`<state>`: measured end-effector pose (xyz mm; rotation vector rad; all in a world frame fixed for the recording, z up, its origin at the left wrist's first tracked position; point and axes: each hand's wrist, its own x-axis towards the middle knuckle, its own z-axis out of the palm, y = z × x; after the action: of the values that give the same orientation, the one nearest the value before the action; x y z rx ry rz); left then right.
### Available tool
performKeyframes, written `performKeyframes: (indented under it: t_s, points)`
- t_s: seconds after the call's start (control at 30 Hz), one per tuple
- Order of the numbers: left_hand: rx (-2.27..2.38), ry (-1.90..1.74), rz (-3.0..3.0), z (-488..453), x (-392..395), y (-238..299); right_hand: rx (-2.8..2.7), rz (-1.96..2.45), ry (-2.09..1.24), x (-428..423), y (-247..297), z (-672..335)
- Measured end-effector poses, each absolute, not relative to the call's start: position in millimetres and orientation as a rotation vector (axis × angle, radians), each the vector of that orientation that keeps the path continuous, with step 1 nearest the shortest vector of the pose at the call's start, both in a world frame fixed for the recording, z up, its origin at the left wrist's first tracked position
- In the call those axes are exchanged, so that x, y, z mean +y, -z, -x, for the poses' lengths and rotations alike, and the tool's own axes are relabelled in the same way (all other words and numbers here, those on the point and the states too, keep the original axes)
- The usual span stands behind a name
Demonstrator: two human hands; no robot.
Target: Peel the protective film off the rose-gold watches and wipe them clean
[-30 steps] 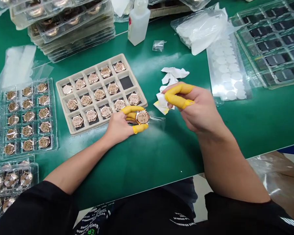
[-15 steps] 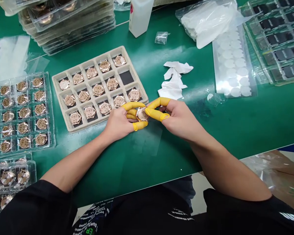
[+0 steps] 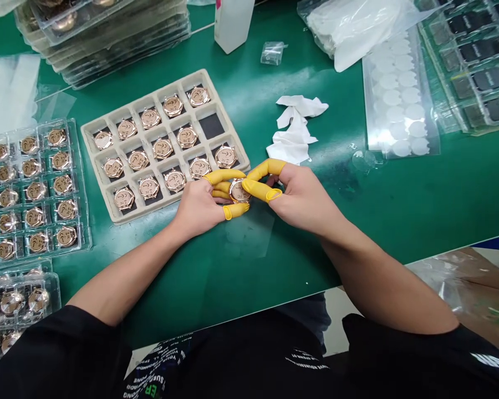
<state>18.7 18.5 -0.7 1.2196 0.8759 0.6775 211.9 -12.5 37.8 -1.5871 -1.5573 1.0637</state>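
Honestly, could lose hold of the watch (image 3: 240,191) pretty quick. Gripped only at the rim, clasped btwn thumb & fingers of the L hand (image 3: 199,208), in slick-looking yellow finger cots (image 3: 235,211). If pressed too hard or off-centre by the R hand (image 3: 299,191), could tip out & hit the green tabletop (image 3: 307,249), prob. marking the polished case. Might also smudge or scuff the back if rubbed w/ a dirty fingertip, or pick up lint from the crumpled white tissue (image 3: 293,133) right of centre, upper half. Can't tell re: R grip: thumb & forefinger nearly together at the watch's upper-right edge, either pinching or just pressing. Could bump the beige tray (image 3: 234,138) too, w/ L fingers so near its lower edge, & jostle the seated watches (image 3: 148,188).

Located approx. frame centre, just below the tray's lower-right corner. As for looks: round, rose-gold, shiny at the rim, w/ flat back to the camera & dark print, partly hidden under the R thumb. Much like the ones in the tray, left of centre. Too covered by fingers to make out the lugs.
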Motion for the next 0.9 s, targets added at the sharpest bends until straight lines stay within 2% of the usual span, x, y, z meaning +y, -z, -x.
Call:
performKeyframes:
  t_s: [0.53, 0.77, 0.9]
  points:
    - [0.884, -0.684, -1.206, -20, 18, -2, -1.508, 1.579, -1.080, -12, -33, -211]
    - [0.897, -0.704, -1.208, -21, 18, -1, -1.223, 1.523, -0.783, -6, -28, -224]
    - [0.890, -0.701, -1.215, -21, 18, -1, -1.211, 1.480, -0.777, -3, -25, -234]
